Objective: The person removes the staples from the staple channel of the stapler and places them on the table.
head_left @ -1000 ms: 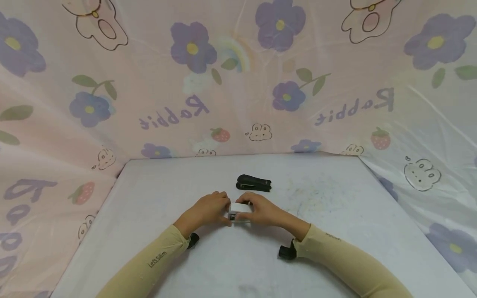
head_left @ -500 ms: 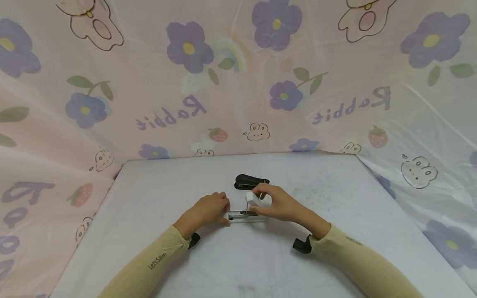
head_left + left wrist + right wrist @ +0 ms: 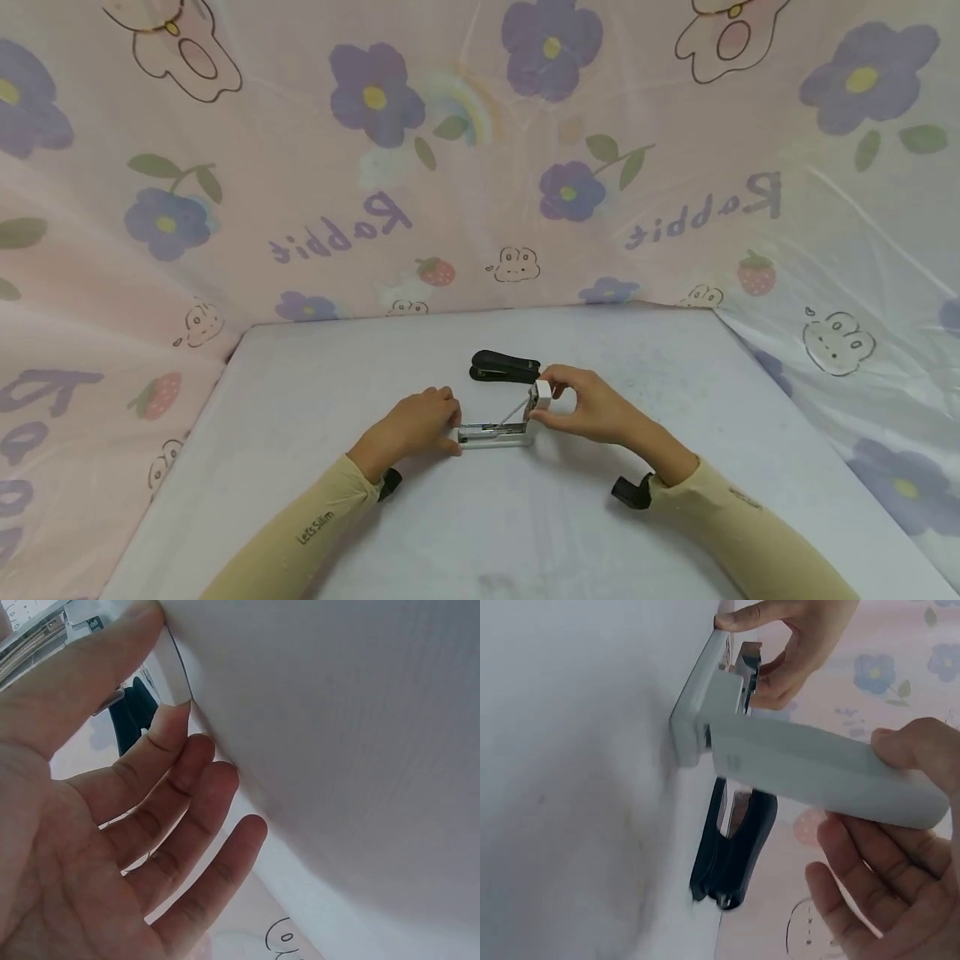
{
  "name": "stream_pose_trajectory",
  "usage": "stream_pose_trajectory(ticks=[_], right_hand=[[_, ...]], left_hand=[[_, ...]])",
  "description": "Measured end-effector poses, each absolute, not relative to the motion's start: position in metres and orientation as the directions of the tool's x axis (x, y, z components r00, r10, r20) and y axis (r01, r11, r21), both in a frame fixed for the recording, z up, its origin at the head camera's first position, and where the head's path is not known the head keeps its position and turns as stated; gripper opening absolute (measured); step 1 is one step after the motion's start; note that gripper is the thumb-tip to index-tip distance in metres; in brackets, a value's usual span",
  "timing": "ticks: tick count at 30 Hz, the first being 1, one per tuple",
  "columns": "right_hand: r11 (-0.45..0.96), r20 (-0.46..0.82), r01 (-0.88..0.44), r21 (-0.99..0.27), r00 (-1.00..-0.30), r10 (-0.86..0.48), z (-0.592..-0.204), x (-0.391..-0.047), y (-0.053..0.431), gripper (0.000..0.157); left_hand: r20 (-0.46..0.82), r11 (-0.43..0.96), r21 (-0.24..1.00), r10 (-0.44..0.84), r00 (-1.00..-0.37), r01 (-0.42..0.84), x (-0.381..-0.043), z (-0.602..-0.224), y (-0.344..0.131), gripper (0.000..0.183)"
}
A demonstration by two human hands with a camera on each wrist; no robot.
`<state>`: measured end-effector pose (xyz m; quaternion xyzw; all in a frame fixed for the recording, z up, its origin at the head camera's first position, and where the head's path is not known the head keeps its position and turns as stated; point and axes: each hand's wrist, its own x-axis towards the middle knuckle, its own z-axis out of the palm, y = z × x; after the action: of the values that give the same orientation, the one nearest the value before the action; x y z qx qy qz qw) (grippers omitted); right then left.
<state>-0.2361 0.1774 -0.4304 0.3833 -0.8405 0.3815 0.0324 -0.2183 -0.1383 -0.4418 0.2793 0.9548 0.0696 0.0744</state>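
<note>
A white stapler [image 3: 495, 444] stands on the table with its top cover [image 3: 802, 765] swung up and its metal staple channel bared. My right hand [image 3: 592, 404] pinches the raised cover between thumb and fingers. At the other end, my left hand [image 3: 420, 422] pinches the stapler's base with thumb and forefinger, as the left wrist view shows, while its other fingers are extended. Just behind the white stapler lies a black stapler [image 3: 504, 367], near my right fingertips but not held. In the right wrist view this black stapler [image 3: 735, 844] appears beyond the raised cover.
The table [image 3: 337, 358] has a white covering with faint stains at the right. Behind it and along both sides hangs a pink curtain [image 3: 480, 192] printed with flowers and rabbits.
My right hand has lifted the white stapler's cover up and swung it to the right, baring the channel. My left hand stays at the base's left end.
</note>
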Motion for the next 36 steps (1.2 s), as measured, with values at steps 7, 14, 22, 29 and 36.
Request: stream_pose_trajectory(ticks=[7,14,22,29,36], right_hand=[[0.477,0.28,-0.602,-0.64,-0.762,-0.584,-0.432,-0.233,0.198,0.026],[0.523,0.191,-0.575,-0.629,-0.766,-0.613,-0.434,-0.237,0.215,0.025],[0.614,0.034,-0.58,-0.535,-0.741,-0.671,-0.426,-0.234,0.217,0.017],[0.671,0.078,-0.624,-0.4,-0.753,-0.654,-0.417,-0.219,0.196,0.024],[0.519,0.341,-0.767,-0.377,-0.636,-0.693,-0.442,-0.205,0.138,0.021]], left_hand=[[-0.112,0.834,0.178,0.544,-0.832,0.522,-0.219,-0.438,-0.138,0.038],[-0.112,0.828,0.194,0.551,-0.827,0.525,-0.221,-0.437,-0.137,0.038],[-0.133,0.845,0.19,0.526,-0.84,0.499,-0.221,-0.438,-0.135,0.04],[-0.111,0.836,0.22,0.533,-0.839,0.502,-0.222,-0.438,-0.137,0.04],[-0.148,0.824,0.284,0.543,-0.827,0.49,-0.225,-0.439,-0.141,0.039]])
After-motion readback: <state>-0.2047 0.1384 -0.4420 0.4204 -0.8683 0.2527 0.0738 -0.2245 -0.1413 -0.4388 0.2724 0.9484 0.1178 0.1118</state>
